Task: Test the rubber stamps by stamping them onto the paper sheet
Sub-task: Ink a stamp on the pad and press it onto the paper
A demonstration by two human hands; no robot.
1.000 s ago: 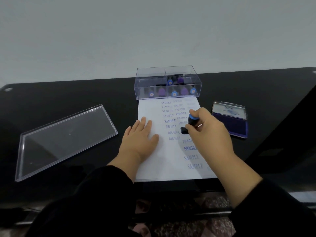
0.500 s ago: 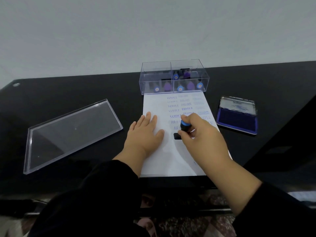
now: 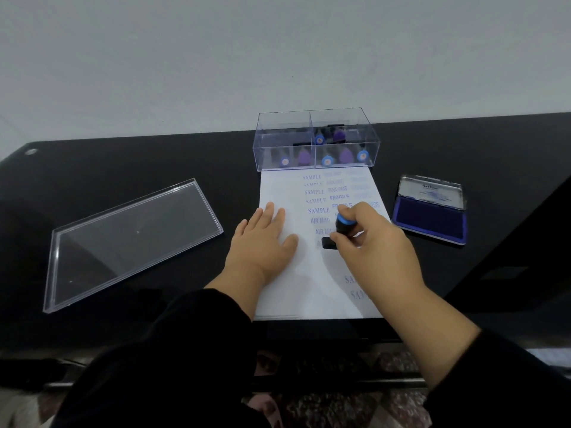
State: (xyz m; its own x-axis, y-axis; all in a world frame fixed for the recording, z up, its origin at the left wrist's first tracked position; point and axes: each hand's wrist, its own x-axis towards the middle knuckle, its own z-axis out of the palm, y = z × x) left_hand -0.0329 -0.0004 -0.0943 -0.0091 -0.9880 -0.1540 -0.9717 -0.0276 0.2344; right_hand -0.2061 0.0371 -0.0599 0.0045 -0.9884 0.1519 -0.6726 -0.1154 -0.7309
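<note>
Firmly gripped stamp (image 3: 340, 230) against paper sheet (image 3: 312, 273)

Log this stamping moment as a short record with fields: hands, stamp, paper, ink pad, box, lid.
left hand: left hand flat on the paper sheet, fingers straight
right hand: right hand grips the stamp by its blue-topped handle
stamp: black base down on the sheet, in the AIR MAIL column
paper: rows of blue prints, SAMPLE, FRAGILE and AIR MAIL legible
ink pad: ink pad open, right of the sheet
box: clear box at the sheet's far edge, more stamps inside
lid: clear lid lying left of the sheet
</note>
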